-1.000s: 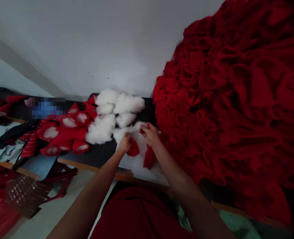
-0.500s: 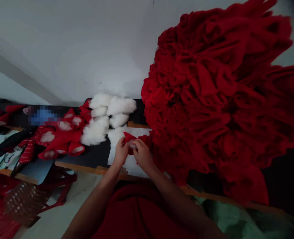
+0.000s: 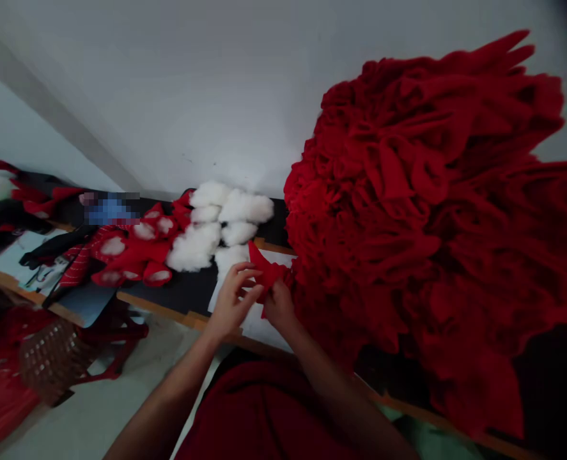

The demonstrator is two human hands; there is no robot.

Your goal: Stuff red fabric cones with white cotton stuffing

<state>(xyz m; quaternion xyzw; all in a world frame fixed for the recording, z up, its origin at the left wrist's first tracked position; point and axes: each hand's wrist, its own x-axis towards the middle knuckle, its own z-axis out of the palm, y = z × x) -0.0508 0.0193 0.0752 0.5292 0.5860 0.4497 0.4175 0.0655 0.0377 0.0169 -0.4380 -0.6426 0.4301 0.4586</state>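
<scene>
A small red fabric piece (image 3: pixel 266 273) with a pointed tip is in front of me, above a white sheet (image 3: pixel 266 327). My right hand (image 3: pixel 280 305) is closed on its lower right side, with some fingers hidden by the cloth. To the left of the piece, my left hand (image 3: pixel 234 299) is open, its fingers bent and apart, the fingertips close to the cloth; whether they touch it is unclear. Tufts of white stuffing (image 3: pixel 194 247) lie in a group beyond my left hand.
A tall heap of red fabric pieces (image 3: pixel 374 211) fills the right side. Red pieces with white stuffing in their openings (image 3: pixel 139 252) lie on the dark table (image 3: pixel 192 294) to the left. A woven brown seat (image 3: pixel 48 358) stands on the floor at lower left.
My left hand has come off the red fabric piece and opened. The piece has turned, its tip now pointing up, in my right hand. The view has shifted slightly.
</scene>
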